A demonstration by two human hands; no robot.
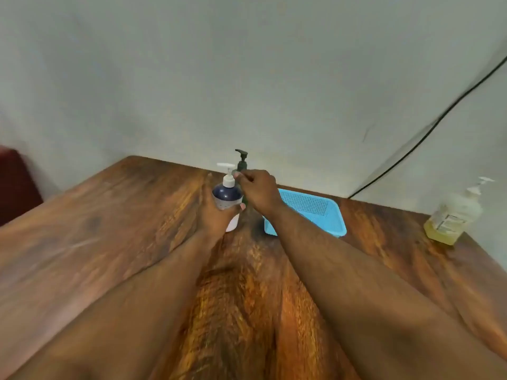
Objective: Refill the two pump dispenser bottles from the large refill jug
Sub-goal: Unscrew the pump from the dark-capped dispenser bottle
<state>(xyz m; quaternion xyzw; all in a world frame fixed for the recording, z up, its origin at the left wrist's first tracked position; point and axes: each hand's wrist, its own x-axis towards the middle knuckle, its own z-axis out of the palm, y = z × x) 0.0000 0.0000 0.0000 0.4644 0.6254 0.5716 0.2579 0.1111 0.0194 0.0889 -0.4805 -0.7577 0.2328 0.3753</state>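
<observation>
Two hands at the navy pump bottle on the desk

The navy bottle (227, 193) with a white pump stands mid-desk (109, 215), the left hand (214, 215) in a closed grip around its body; the right hand (259, 190) pinches at the pump collar. A dark green pump bottle (242, 160) stands just behind, a blue basket (315, 212) beside, the yellow-liquid refill jug (452, 215) well apart at right.
</observation>
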